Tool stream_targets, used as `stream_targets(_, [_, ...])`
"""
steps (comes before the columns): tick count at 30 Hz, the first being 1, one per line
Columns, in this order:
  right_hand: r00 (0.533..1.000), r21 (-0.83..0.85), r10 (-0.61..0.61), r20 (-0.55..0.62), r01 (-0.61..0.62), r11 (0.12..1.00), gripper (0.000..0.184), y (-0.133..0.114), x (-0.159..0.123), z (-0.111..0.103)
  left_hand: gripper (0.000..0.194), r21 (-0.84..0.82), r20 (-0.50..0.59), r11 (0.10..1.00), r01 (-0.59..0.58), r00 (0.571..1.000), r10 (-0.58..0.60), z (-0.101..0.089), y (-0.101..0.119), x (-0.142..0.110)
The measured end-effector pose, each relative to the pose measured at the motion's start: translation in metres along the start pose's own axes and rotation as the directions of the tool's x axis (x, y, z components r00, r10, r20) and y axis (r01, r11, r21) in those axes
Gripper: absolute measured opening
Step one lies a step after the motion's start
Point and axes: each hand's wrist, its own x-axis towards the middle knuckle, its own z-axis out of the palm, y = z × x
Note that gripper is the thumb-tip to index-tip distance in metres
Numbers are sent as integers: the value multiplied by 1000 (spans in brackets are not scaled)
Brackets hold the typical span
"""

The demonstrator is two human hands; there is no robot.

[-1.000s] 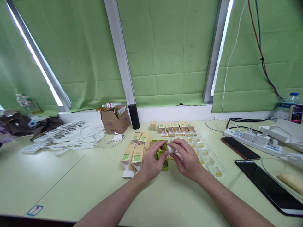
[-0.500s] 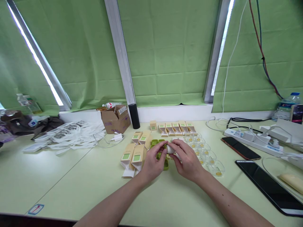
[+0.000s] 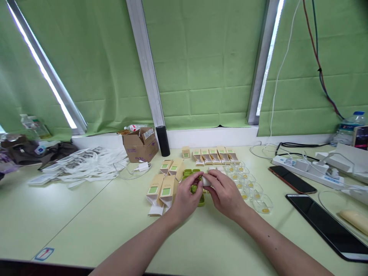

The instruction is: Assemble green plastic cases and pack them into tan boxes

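Observation:
A small white rounded piece [image 3: 205, 181] is held between the fingertips of both hands, its kind hard to make out. My left hand [image 3: 186, 194] pinches it from the left, and my right hand [image 3: 227, 192] grips it from the right. Under and behind the fingers lie small green square trays [image 3: 188, 172], partly hidden by my hands. Tan cartons with green windows [image 3: 167, 188] lie left of my left hand. Beyond my right hand, clear plastic shells with yellow spots [image 3: 262, 204] are laid out in rows.
More open tan cartons [image 3: 212, 156] line the back. A brown cardboard box [image 3: 140, 145] and black cylinder [image 3: 163, 141] stand by the sill. White straps [image 3: 92, 165] are heaped left. To the right lie a phone [image 3: 292, 180], a larger black-screened device [image 3: 327, 226] and a power strip [image 3: 307, 168].
Both hands stay in the same place around the white piece. The right fingers have shifted slightly left and the piece looks turned a little.

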Motion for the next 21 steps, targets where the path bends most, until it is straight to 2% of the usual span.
stream_targets(11, [1000,-71,-12,3,13,997,44,-7,4,7,31,31,-36,999,32,999,-31,2,5,1])
stream_targets(17, [999,-69,35,-4,-35,997,40,-9,2,12,28,-39,-21,995,88,996,-89,4,6,2])
stream_targets(21, [996,7,86,25,-86,996,37,-7,0,11,28,-74,-8,994,83,996,-84,0,4,3])
